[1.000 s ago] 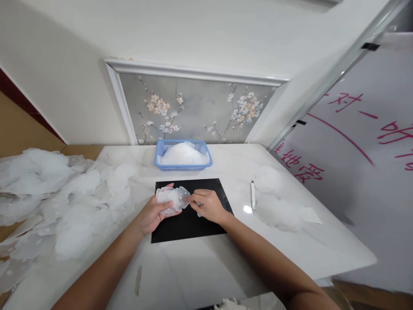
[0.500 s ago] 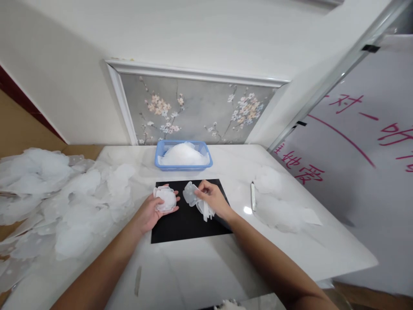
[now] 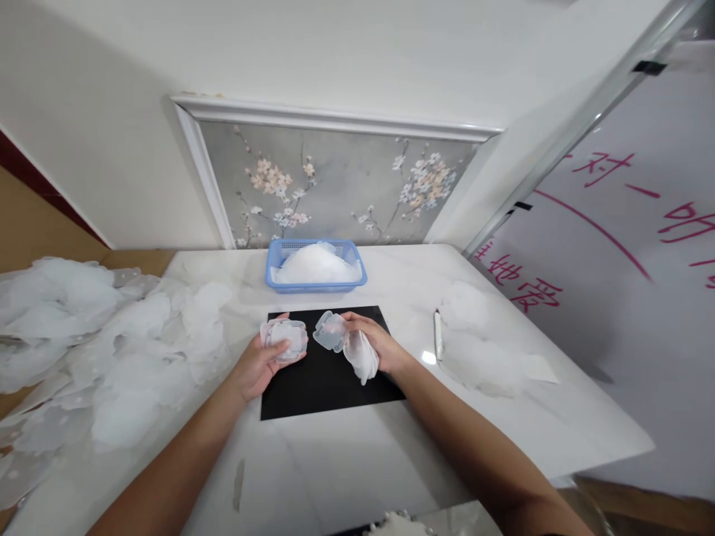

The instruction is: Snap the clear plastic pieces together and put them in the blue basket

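My left hand is closed on a small stack of translucent white sheets with scalloped edges, its thumb pressing on top. Facing it, my right hand pinches one clear scalloped sheet, while a drooping bunch of similar white sheets hangs from the same hand. Both hands are above a black mat on the white marbled table. What the right fingers press on behind the sheets is partly hidden.
Behind the mat stands a blue basket heaped with white sheets. Loose translucent sheets pile up on the left. To the right lie a white cutter-like pen and more sheets. A whiteboard leans at the right edge.
The clear sheet in my right hand has turned and moved slightly left, and the bunch under that hand now droops differently. My left hand keeps its stack, a little tilted. The view has shifted slightly.
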A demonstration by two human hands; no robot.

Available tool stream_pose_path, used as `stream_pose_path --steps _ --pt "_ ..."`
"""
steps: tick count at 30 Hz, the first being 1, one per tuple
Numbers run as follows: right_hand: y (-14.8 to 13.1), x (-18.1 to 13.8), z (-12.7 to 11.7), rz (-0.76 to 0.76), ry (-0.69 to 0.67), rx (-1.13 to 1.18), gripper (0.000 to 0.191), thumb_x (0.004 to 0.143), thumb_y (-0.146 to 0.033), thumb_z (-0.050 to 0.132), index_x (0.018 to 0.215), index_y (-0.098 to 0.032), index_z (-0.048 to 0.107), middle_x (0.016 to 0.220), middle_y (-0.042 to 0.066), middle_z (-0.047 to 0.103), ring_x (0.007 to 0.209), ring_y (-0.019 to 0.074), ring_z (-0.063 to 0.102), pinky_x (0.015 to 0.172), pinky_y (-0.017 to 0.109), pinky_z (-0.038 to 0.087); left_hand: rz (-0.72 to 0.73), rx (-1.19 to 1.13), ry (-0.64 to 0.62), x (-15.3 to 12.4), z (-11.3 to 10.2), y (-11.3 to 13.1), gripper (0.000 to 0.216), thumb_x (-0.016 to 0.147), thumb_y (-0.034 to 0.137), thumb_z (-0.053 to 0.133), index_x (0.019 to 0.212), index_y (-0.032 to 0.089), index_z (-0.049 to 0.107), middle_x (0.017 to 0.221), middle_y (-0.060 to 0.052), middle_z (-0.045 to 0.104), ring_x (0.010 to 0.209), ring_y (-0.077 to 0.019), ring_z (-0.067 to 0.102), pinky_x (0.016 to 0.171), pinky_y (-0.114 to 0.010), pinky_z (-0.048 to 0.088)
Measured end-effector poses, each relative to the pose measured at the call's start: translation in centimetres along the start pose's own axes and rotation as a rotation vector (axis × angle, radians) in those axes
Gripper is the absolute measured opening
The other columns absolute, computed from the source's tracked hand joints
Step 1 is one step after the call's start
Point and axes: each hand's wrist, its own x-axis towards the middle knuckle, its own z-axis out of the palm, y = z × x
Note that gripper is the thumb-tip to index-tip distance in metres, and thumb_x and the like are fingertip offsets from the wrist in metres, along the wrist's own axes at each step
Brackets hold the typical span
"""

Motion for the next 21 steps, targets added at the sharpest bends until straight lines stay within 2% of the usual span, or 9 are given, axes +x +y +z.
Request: stream_pose_path --steps 4,6,9,11,13,15,17,19,21 --pt "0.0 0.0 0.1 0.007 -0.005 -0.002 0.024 0.064 -0.028 0.074 0.082 -0.018 0.063 0.066 -0.001 0.063 0.056 0.0126 0.056 0.055 0.024 0.043 0.021 0.039 0.102 0.3 -0.2 -0.1 0.072 0.071 0.006 0.074 0.136 0.023 0.048 0.110 -0.008 0.072 0.096 -0.0220 0.069 0.078 -0.028 0.057" --pt "0.0 0.0 0.3 0.009 0.006 -0.004 0.026 0.062 -0.029 0.076 0.081 -0.018 0.063 0.068 -0.001 0.063 0.057 0.0126 0.056 0.056 0.024 0.044 0.026 0.041 0.118 0.4 -0.2 -0.2 0.072 0.069 0.006 0.075 0.135 0.023 0.050 0.107 -0.007 0.073 0.094 -0.0213 0.070 0.076 -0.026 0.057" --pt "-0.1 -0.1 0.5 -0.011 0.021 -0.040 0.026 0.061 -0.031 0.076 0.081 -0.019 0.064 0.064 -0.003 0.060 0.054 0.0111 0.053 0.053 0.024 0.042 0.006 0.000 0.090 0.3 -0.1 -0.3 0.064 0.076 0.014 0.072 0.135 0.023 0.050 0.111 -0.009 0.072 0.098 -0.0244 0.069 0.082 -0.035 0.057" --pt "-0.2 -0.3 0.6 -0.063 0.034 -0.144 0.022 0.068 -0.037 0.071 0.079 -0.019 0.065 0.056 -0.004 0.053 0.048 0.0095 0.045 0.048 0.022 0.036 -0.031 -0.061 0.075 0.2 0.1 -0.1 0.052 0.084 0.022 0.063 0.135 0.020 0.050 0.115 -0.012 0.070 0.103 -0.0272 0.067 0.087 -0.045 0.056" --pt "-0.2 -0.6 0.8 -0.178 0.064 -0.364 0.024 0.075 -0.043 0.066 0.076 -0.019 0.066 0.052 -0.005 0.046 0.045 0.0092 0.039 0.045 0.023 0.031 -0.072 -0.124 0.071 0.1 0.4 0.1 0.046 0.089 0.027 0.055 0.134 0.018 0.051 0.118 -0.014 0.069 0.106 -0.0288 0.065 0.090 -0.052 0.053" --pt "0.0 -0.9 1.1 -0.330 0.069 -0.666 0.025 0.075 -0.045 0.069 0.082 -0.021 0.068 0.053 -0.005 0.048 0.047 0.0098 0.040 0.048 0.023 0.031 -0.098 -0.171 0.063 -0.1 0.8 0.3 0.044 0.092 0.029 0.051 0.134 0.016 0.051 0.119 -0.014 0.068 0.109 -0.0289 0.064 0.093 -0.054 0.051" --pt "0.5 -1.2 1.5 -0.473 -0.004 -0.961 0.034 0.071 -0.042 0.077 0.099 -0.024 0.069 0.062 -0.004 0.056 0.052 0.0110 0.046 0.053 0.024 0.036 -0.110 -0.201 0.041 -0.3 1.1 0.4 0.045 0.094 0.032 0.048 0.135 0.016 0.050 0.121 -0.014 0.067 0.109 -0.0278 0.064 0.095 -0.053 0.050" --pt "1.1 -1.3 1.8 -0.615 -0.105 -1.194 0.043 0.074 -0.039 0.076 0.114 -0.028 0.066 0.073 -0.001 0.063 0.059 0.0131 0.053 0.060 0.025 0.040 -0.126 -0.216 0.010 -0.4 1.2 0.5 0.047 0.095 0.034 0.046 0.138 0.015 0.047 0.121 -0.014 0.067 0.108 -0.0262 0.064 0.095 -0.048 0.051" --pt "1.6 -1.2 2.0 -0.769 -0.162 -1.373 0.033 0.083 -0.034 0.069 0.115 -0.029 0.067 0.078 0.002 0.065 0.067 0.0151 0.057 0.064 0.026 0.041 -0.135 -0.220 -0.021 -0.5 1.2 0.4 0.049 0.094 0.029 0.047 0.141 0.016 0.044 0.121 -0.013 0.067 0.107 -0.0243 0.065 0.093 -0.043 0.052"
